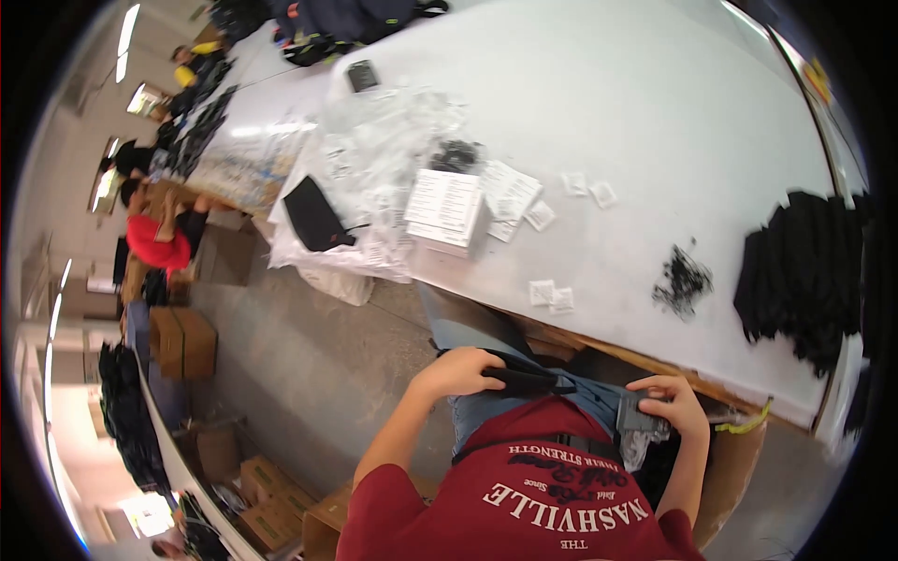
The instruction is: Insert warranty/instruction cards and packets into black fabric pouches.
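Observation:
Close to my body, below the table's front edge, my left hand [458, 372] is closed on a black fabric piece [524, 376], which hangs across toward my right. My right hand [678, 408] pinches a flat grey rectangular piece [634, 411], whose exact kind I cannot make out. Crumpled clear plastic [640, 447] hangs just under it. On the white table [636, 112] ahead stands a stack of printed white cards [447, 208], with more loose printed sheets [511, 192] beside it. Small white packets [543, 293] lie near the front edge.
A black pouch [316, 215] rests on clear plastic bags [379, 140] at the left. Thin black loops [684, 283] and a pile of black fabric pieces [800, 280] lie at the right. An open cardboard box [734, 467] stands beside me. A person in red [161, 245] is farther left.

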The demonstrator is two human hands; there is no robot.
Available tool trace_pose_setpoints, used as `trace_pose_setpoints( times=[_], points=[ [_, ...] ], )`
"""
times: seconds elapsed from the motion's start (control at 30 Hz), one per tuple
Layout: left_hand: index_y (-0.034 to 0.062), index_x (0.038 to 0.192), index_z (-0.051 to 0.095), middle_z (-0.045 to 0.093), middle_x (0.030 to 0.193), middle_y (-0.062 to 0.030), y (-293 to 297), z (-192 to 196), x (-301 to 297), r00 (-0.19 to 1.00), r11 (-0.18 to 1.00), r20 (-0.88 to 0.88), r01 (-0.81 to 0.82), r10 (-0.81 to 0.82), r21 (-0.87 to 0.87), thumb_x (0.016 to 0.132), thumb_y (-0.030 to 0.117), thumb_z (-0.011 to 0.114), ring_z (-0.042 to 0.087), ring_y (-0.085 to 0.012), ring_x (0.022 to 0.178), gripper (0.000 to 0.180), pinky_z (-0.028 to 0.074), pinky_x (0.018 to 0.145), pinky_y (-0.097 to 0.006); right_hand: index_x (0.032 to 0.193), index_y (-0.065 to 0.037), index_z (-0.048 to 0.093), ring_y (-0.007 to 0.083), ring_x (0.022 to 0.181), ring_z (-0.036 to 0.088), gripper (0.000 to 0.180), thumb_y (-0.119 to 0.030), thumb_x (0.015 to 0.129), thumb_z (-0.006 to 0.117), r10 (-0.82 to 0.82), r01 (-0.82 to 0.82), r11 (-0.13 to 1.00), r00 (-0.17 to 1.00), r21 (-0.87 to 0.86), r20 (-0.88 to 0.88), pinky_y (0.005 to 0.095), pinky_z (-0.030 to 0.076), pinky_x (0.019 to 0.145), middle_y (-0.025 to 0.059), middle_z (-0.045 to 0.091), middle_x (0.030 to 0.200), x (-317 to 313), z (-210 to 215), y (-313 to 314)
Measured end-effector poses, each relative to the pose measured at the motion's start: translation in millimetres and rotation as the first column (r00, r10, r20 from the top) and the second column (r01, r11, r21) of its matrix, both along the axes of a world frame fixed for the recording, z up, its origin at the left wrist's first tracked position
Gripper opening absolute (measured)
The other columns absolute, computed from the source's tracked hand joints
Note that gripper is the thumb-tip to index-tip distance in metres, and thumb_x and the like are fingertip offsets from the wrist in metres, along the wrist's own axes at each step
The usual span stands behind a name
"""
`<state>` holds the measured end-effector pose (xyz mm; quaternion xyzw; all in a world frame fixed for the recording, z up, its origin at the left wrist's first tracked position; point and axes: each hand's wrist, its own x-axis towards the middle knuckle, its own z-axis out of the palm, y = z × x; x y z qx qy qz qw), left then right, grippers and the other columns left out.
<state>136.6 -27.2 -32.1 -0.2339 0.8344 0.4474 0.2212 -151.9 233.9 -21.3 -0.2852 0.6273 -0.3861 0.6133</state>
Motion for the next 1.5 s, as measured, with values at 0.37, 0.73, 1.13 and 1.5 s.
trace_pose_setpoints(
  times=[0.37, 0.73, 1.13, 1.5],
  points=[
    [0.0021, 0.108, 0.060, 0.063, 0.088, -0.0190, 8, 19, -28, 0.975, 0.974, -0.219, 0.078, -0.031, 0.211, 0.093, 0.032, 0.053, 0.059, -0.0347, 0.084, 0.035, 0.045, 0.076, -0.039, 0.113, -0.006, 0.057, 0.0118, 0.070, 0.047, 0.033, -0.034, 0.095, 0.054, -0.317, 0.739, 0.537, 0.624, -0.407, 0.715, 0.0255, 0.040, 0.065, 0.0000, 0.054, 0.082, -3, -90, -50],
    [-0.0040, 0.127, 0.050, 0.061, 0.114, -0.0230, 31, 21, -44, 0.973, 0.933, -0.213, 0.159, -0.092, 0.323, 0.094, 0.037, 0.051, 0.057, -0.0352, 0.105, 0.053, 0.044, 0.090, -0.038, 0.085, -0.006, 0.055, 0.0076, 0.050, 0.025, 0.021, -0.022, 0.096, 0.048, -0.513, 0.790, 0.613, 0.399, -0.001, 0.760, 0.0240, 0.023, 0.046, -0.0024, 0.026, 0.055, 38, -72, -87],
    [-0.0024, 0.120, 0.056, 0.064, 0.099, -0.0227, 19, 48, -58, 0.960, 0.930, -0.267, 0.169, -0.080, 0.327, 0.091, 0.036, 0.055, 0.060, -0.0361, 0.089, 0.048, 0.047, 0.078, -0.039, 0.087, -0.009, 0.055, 0.0101, 0.047, 0.038, 0.033, -0.041, 0.094, 0.053, -0.768, 0.836, 0.525, 0.386, 0.158, 0.512, 0.0254, 0.030, 0.045, 0.0004, 0.040, 0.054, 47, -61, -112],
    [-0.0048, 0.120, 0.055, 0.063, 0.102, -0.0235, 20, 50, -63, 0.947, 0.887, -0.308, 0.218, -0.092, 0.407, 0.090, 0.034, 0.057, 0.061, -0.0350, 0.092, 0.049, 0.047, 0.079, -0.037, 0.086, -0.008, 0.055, 0.0096, 0.035, 0.026, 0.036, -0.040, 0.098, 0.045, -0.468, 0.728, 0.685, 0.427, 0.013, 0.774, 0.0270, 0.022, 0.036, -0.0020, 0.027, 0.045, 43, -80, -102]
  ],
)
